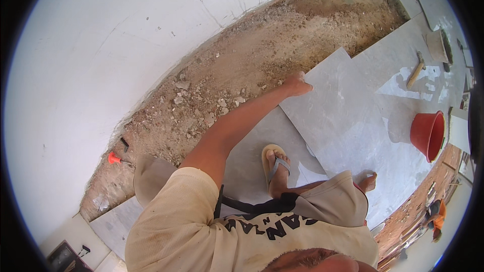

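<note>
My left arm stretches forward over the bare ground. At its end, my left hand [298,85] is closed on the left edge of a large grey floor tile [335,95]; the fingertips are hidden. This tile lies askew over its neighbours, and its near-left edge casts a dark line on the tile [252,143] below. Past my right knee a small patch of skin shows, seemingly my right hand [369,183], low against the grey tiles. Its fingers and any grip are mostly hidden. A foot in a flip-flop [276,168] stands on the lower tile, next to the askew one.
A strip of rubble and soil [247,55] runs along the white wall [126,30]. On the right are a red bucket [423,133], a wooden-handled tool [416,70] and a grey bucket [437,48]. An orange-headed tool [114,158] lies at left. Another person [436,216] is far right.
</note>
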A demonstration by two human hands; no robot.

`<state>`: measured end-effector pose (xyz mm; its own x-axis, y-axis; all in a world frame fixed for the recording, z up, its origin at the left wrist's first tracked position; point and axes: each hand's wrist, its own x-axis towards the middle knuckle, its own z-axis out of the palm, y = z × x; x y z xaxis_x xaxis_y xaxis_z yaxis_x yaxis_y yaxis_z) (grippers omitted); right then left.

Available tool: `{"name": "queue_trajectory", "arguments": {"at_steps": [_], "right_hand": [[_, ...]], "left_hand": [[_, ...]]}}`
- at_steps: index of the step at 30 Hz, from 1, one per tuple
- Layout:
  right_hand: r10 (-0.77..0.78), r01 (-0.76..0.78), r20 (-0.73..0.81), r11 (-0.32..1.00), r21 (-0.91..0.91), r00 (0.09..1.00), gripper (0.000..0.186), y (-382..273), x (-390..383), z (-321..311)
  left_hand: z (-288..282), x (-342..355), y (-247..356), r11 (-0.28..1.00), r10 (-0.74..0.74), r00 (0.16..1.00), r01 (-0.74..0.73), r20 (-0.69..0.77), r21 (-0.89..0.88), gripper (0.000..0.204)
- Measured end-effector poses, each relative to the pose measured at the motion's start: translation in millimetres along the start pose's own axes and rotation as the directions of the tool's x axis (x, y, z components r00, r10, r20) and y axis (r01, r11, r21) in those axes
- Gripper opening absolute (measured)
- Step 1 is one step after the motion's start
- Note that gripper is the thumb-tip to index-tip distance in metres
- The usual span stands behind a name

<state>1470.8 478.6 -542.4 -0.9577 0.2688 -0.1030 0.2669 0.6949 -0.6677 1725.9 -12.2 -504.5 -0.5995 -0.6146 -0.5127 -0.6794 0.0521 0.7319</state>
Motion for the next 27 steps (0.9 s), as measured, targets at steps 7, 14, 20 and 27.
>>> {"name": "queue_trajectory", "arguments": {"at_steps": [7,14,20,27], "right_hand": [[-0.037,0.032,-0.039,0.991,-0.129,0.999,0.050,0.5,-3.1,-8.6],[-0.075,0.079,0.024,0.956,-0.282,0.997,0.051,28.2,14.5,-3.4],[0.037,-0.009,0.116,0.973,-0.232,0.993,0.049,48.6,31.6,-2.2],[0.174,-0.169,0.246,0.985,-0.039,0.954,0.033,-23.4,12.3,6.0]], "left_hand": [[11.1,15.9,-5.8,1.000,-0.012,0.989,0.016,0.145,-0.026,0.077],[7.9,10.5,0.1,0.999,-0.024,0.989,0.019,0.148,0.034,0.079],[25.9,15.3,-14.0,0.994,0.047,0.999,-0.046,-0.011,0.101,0.064],[28.4,16.4,-26.9,0.991,0.001,0.999,0.004,-0.034,0.134,0.065]]}}
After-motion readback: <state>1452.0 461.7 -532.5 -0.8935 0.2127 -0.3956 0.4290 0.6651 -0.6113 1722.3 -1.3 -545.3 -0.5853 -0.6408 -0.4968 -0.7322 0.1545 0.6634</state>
